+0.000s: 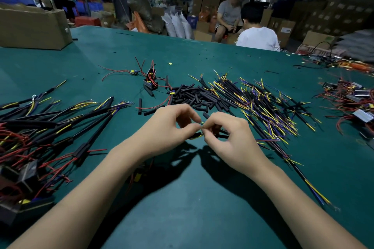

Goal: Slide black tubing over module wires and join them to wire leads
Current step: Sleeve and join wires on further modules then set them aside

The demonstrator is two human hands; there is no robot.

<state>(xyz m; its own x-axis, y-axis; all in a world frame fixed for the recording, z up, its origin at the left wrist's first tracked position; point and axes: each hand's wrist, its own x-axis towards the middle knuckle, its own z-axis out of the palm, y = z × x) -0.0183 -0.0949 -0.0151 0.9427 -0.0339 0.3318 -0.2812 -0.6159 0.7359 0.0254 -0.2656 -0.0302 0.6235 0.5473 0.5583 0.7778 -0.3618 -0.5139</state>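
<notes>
left hand (170,125) pinches yellow wire end (197,136); right hand (226,137) pinches black tubing (206,115).

two hands (168,125), two seated people (257,32); one cardboard box (34,26); wires, tubing pieces uncountable

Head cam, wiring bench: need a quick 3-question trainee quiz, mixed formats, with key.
1. True or false: the left hand and right hand meet fingertip to fingertip over the green table, pinching thin wires between them.
2. Multiple choice: the loose pile of short black tubing pieces lies (A) just beyond the hands, (B) inside the cardboard box, (C) at the table's near edge.
3. Fill in: the big spread of wire leads with yellow and blue ends lies to the person's ____.

Key: 1 true; 2 A; 3 right.
</notes>
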